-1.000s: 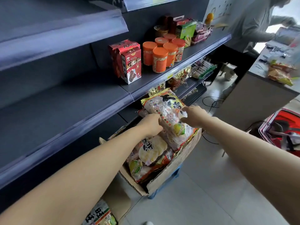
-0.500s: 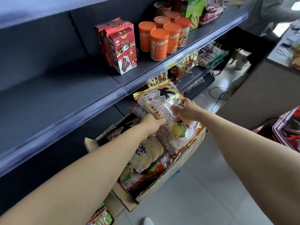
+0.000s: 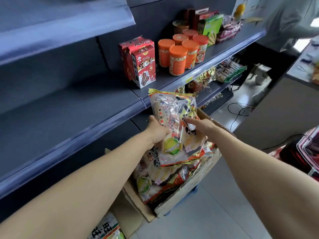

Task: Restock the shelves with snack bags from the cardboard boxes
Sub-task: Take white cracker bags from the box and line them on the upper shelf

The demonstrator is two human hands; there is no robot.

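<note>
A clear snack bag (image 3: 174, 116) with a cartoon figure and a green badge stands lifted above the open cardboard box (image 3: 186, 192). My left hand (image 3: 156, 131) grips its left edge. My right hand (image 3: 201, 127) lies on its right front with the index finger stretched over the plastic; its thumb is hidden. The bag's top reaches the front lip of the dark middle shelf (image 3: 72, 109). Several more bags of the same kind (image 3: 155, 178) fill the box below.
Red cartons (image 3: 141, 61) and orange-lidded jars (image 3: 183, 50) stand on the right half of the middle shelf. Lower shelves hold more packets (image 3: 227, 69). Another person (image 3: 290, 19) stands at a counter far right. A red basket (image 3: 303, 152) sits on the floor right.
The snack bag has risen out of the box toward the middle shelf's edge, turning more upright, with both hands moving up along with it.
</note>
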